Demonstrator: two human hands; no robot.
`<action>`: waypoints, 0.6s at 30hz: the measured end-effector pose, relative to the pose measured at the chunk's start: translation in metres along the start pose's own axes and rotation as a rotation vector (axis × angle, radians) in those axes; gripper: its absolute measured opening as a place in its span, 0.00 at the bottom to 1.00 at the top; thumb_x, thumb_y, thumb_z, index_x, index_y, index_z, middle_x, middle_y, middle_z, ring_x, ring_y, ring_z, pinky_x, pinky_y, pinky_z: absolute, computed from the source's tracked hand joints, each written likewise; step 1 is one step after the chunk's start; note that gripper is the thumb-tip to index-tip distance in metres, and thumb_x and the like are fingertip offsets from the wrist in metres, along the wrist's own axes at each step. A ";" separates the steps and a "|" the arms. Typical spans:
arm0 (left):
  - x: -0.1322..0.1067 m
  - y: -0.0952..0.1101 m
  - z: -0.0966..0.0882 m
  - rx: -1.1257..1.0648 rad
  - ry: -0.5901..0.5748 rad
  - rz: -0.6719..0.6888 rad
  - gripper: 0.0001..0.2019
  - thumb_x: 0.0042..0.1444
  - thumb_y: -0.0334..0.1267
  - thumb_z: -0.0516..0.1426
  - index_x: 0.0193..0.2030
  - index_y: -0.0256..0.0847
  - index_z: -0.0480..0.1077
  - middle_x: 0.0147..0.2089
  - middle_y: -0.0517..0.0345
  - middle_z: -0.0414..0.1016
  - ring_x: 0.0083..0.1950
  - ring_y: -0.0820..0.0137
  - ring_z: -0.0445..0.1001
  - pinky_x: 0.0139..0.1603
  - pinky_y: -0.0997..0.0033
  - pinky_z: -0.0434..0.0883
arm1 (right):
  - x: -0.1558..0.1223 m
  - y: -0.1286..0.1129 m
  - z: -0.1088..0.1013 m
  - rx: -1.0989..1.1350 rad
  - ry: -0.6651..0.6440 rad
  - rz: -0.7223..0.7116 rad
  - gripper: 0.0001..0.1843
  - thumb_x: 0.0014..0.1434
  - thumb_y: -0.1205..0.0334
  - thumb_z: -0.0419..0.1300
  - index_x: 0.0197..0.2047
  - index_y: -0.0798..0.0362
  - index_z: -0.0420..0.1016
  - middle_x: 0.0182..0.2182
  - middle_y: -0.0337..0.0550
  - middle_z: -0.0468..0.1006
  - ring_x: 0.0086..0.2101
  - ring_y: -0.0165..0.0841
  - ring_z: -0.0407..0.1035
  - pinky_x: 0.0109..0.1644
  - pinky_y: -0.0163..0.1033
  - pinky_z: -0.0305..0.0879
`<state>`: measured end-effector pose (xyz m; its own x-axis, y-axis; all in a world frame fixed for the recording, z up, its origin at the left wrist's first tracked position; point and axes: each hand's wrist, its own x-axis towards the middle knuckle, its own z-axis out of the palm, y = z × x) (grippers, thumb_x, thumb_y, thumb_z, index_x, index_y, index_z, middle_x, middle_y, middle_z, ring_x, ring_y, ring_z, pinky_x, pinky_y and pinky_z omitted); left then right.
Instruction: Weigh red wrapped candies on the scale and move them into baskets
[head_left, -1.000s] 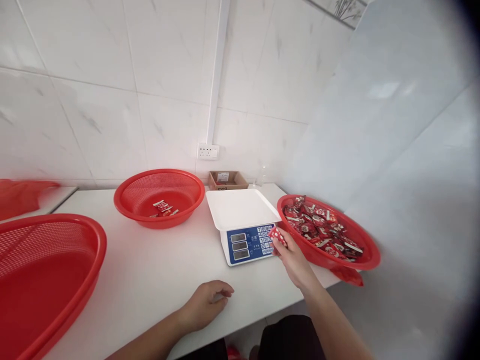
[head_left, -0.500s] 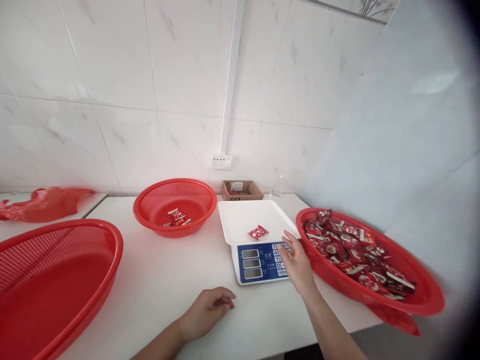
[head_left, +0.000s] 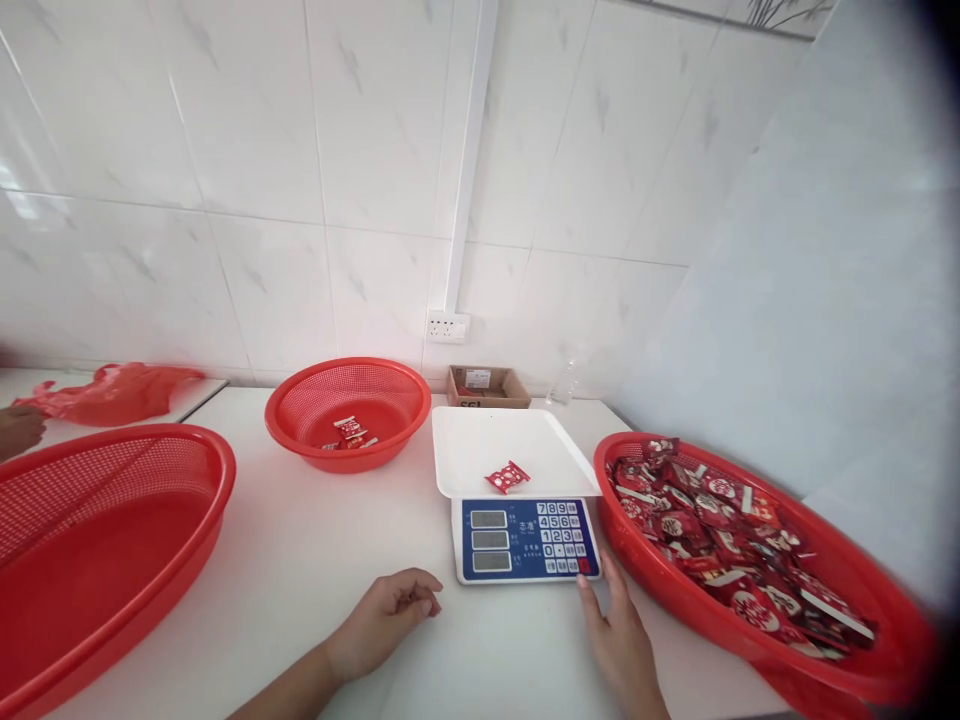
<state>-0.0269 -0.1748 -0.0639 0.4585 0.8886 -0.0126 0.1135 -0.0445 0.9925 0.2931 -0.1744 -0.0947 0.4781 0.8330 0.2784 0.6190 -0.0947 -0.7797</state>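
Note:
My right hand [head_left: 619, 635] is open at the lower right corner of the weighing scale [head_left: 527, 540], fingers stretched out, one fingertip at the red key. Nothing is in it. A single red-and-white wrapped packet [head_left: 508, 477] lies on the scale's white pan [head_left: 487, 430]. Left of the scale, my left hand [head_left: 390, 615] rests low over the table with its fingers loosely curled in; I see nothing held there. To the right, a red basket [head_left: 675, 575] holds many similar red packets [head_left: 720, 520].
Behind stands another red basket [head_left: 281, 425] with several packets at its bottom. A large red basket [head_left: 217, 480] fills the left. A cardboard box [head_left: 491, 385] and a clear plastic bottle [head_left: 562, 382] are near the wall. Another person's hand [head_left: 21, 430] is by a red bag [head_left: 120, 393].
My right hand has come down from the keypad's upper right to the scale's lower right corner. Another person's hand has appeared at the far left. The view has shifted slightly.

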 end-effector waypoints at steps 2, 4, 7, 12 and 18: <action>0.000 0.000 0.001 0.020 0.043 -0.001 0.11 0.53 0.41 0.54 0.41 0.40 0.68 0.34 0.58 0.74 0.40 0.68 0.71 0.45 0.68 0.66 | 0.000 0.000 0.000 0.006 -0.026 -0.017 0.41 0.50 0.37 0.47 0.60 0.55 0.56 0.58 0.52 0.62 0.57 0.46 0.56 0.58 0.52 0.52; 0.000 0.001 0.002 0.048 0.098 0.000 0.11 0.53 0.41 0.53 0.41 0.41 0.68 0.34 0.58 0.74 0.40 0.69 0.71 0.45 0.68 0.66 | 0.000 0.002 -0.001 0.018 -0.034 -0.031 0.41 0.50 0.37 0.48 0.60 0.55 0.56 0.57 0.53 0.62 0.56 0.46 0.56 0.58 0.52 0.53; 0.001 0.003 0.006 0.076 0.202 -0.021 0.11 0.53 0.42 0.52 0.41 0.41 0.68 0.35 0.58 0.74 0.41 0.68 0.71 0.46 0.68 0.66 | 0.000 0.005 -0.001 0.037 -0.037 -0.070 0.39 0.51 0.38 0.48 0.59 0.55 0.57 0.56 0.53 0.64 0.55 0.46 0.58 0.57 0.52 0.54; 0.006 0.011 0.019 0.222 0.309 -0.026 0.10 0.52 0.43 0.52 0.35 0.41 0.69 0.34 0.58 0.73 0.39 0.67 0.71 0.43 0.69 0.67 | -0.001 0.008 -0.002 0.066 -0.050 -0.090 0.38 0.51 0.38 0.49 0.57 0.56 0.59 0.54 0.54 0.65 0.54 0.47 0.59 0.56 0.52 0.55; 0.011 0.016 0.029 0.331 0.361 -0.048 0.09 0.51 0.41 0.52 0.32 0.40 0.70 0.30 0.58 0.72 0.35 0.68 0.70 0.37 0.72 0.67 | -0.002 0.016 -0.001 0.086 -0.043 -0.153 0.36 0.50 0.38 0.50 0.56 0.53 0.61 0.54 0.53 0.65 0.53 0.47 0.59 0.56 0.54 0.54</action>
<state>0.0056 -0.1785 -0.0512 0.1176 0.9921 0.0439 0.4281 -0.0905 0.8992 0.3025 -0.1785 -0.1073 0.3542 0.8568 0.3748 0.6257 0.0807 -0.7758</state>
